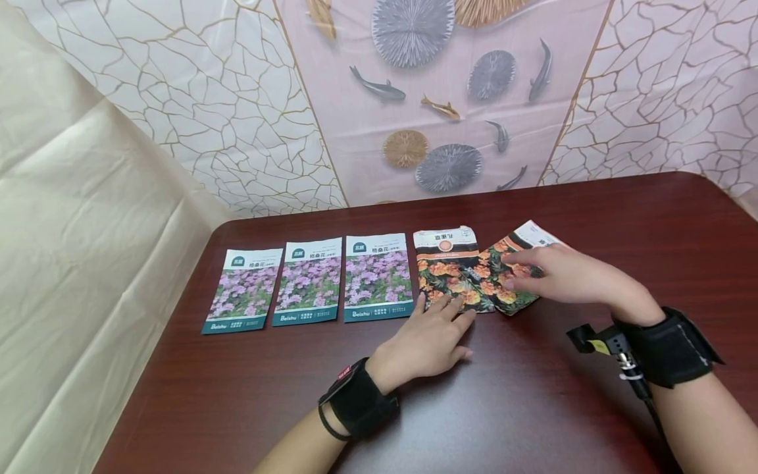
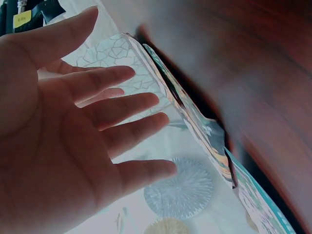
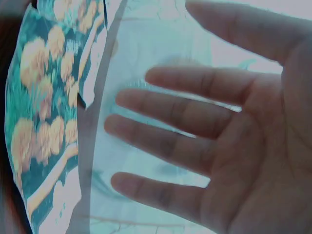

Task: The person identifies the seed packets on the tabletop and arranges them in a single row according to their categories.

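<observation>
My left hand (image 1: 423,339) reaches over the lower edge of an upright orange-flowered seed packet (image 1: 445,263), fingers spread and nearly straight. In the left wrist view that hand's palm (image 2: 63,141) has nothing in it. Over the right side of a second orange-flowered seed packet (image 1: 502,297), slanted and adjoining the first, is my right hand (image 1: 562,273). Its fingers are extended; the right wrist view shows the palm (image 3: 258,156) bare and the flowered packet (image 3: 44,112) off to the left. Whether any fingertip touches a packet, I cannot tell.
Three matching purple-flowered seed packets, a left one (image 1: 244,289), a middle one (image 1: 309,282) and a right one (image 1: 379,278), lie in a row on the dark red table (image 1: 237,395). Patterned cloth (image 1: 450,118) hangs behind, cream cloth (image 1: 89,217) at left.
</observation>
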`<state>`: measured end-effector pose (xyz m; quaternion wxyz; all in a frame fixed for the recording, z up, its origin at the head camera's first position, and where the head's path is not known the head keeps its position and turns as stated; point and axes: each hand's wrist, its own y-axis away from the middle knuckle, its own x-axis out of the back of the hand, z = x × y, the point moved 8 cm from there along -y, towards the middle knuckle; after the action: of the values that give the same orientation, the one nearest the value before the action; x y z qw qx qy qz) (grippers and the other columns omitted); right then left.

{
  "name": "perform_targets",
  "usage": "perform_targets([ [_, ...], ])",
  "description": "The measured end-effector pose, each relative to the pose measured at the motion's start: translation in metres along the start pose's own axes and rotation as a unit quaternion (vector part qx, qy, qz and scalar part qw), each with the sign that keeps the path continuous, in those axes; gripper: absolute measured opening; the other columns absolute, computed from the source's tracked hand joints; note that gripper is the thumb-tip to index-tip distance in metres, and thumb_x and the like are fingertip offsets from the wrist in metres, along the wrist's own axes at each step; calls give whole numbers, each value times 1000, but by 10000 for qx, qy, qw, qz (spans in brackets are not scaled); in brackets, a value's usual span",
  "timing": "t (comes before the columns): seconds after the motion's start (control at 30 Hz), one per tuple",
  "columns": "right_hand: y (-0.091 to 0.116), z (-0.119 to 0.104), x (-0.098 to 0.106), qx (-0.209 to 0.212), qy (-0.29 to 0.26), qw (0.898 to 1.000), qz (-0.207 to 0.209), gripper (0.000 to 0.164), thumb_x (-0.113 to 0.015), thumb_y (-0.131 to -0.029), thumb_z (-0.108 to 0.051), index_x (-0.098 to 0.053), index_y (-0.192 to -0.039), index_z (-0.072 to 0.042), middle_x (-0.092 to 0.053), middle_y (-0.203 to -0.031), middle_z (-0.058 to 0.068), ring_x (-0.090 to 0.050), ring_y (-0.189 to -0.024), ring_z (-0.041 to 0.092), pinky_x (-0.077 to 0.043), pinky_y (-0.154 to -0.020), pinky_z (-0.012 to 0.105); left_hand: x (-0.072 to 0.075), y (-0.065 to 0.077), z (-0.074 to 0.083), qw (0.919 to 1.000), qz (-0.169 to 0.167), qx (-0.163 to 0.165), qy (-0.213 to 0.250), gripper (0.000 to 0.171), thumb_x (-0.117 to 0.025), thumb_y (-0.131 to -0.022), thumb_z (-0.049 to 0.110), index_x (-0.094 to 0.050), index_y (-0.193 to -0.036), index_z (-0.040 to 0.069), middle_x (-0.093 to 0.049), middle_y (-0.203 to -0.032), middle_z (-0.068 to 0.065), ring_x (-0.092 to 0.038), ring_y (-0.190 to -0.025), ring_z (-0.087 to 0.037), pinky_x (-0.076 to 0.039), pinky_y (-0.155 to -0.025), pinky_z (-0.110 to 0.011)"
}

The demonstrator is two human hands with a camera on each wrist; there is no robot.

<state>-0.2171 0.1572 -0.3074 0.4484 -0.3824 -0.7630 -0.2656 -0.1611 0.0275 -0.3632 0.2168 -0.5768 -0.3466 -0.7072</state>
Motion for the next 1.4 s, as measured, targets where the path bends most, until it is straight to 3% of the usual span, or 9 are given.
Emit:
perform_targets([
  [0.17,5,35,19,-750,14,9958,517,42,-56,-91,-28,-58,-116,6,-62,-105,20,-60,-89,28,-46,-71,43,2,-9,15,9989,-117,-423,-166,60,-47,-93,43,-29,-144,19,-22,-149,-3,-17,-136,-18,-15,-109,-43],
  [0.3,10,65,26,-1331,-196,9887,655,45,-52,-93,-30,-56,-116,9,-56,-112,29,-52,-101,41,-42,-76,52,4,-15,26,9976,-122,-610,-315,61,-45,-93,45,-26,-145,20,-21,-150,-1,-16,-136,-15,-15,-109,-41],
  [0.67,22,120,21,-2244,-335,9729,441,54,-48,-93,-36,-55,-109,16,-54,-107,33,-50,-97,44,-42,-74,52,-1,-27,35,9979,-273,-469,-368,64,-42,-92,50,-20,-146,24,-15,-151,3,-13,-137,-12,-11,-110,-41],
  [0.87,27,141,13,-2523,-689,9645,354,49,-51,-91,-30,-57,-103,17,-57,-81,17,-53,-72,25,-42,-57,33,-6,-31,35,9979,-388,-394,-341,65,-42,-91,52,-20,-146,27,-14,-151,4,-12,-137,-11,-9,-110,-43],
  [1.0,27,147,9,-2594,-897,9610,326,49,-54,-90,-28,-55,-100,20,-55,-75,14,-57,-69,24,-49,-56,33,-9,-31,36,9974,-469,-394,-369,65,-41,-91,53,-19,-146,27,-15,-151,5,-12,-137,-10,-9,-110,-43],
  [1.23,26,152,5,-2554,-1006,9610,329,41,-55,-88,-24,-57,-93,16,-53,-71,11,-57,-66,23,-48,-55,32,-13,-32,38,9964,-588,-407,-449,64,-41,-91,53,-21,-146,28,-16,-150,5,-11,-137,-10,-9,-110,-44],
  [1.4,26,156,5,-2483,-1442,9558,633,33,-56,-88,-19,-55,-92,14,-56,-75,11,-56,-65,19,-50,-56,31,-15,-32,39,9957,-694,-413,-462,64,-41,-91,53,-20,-146,29,-15,-151,5,-10,-137,-10,-7,-109,-45],
])
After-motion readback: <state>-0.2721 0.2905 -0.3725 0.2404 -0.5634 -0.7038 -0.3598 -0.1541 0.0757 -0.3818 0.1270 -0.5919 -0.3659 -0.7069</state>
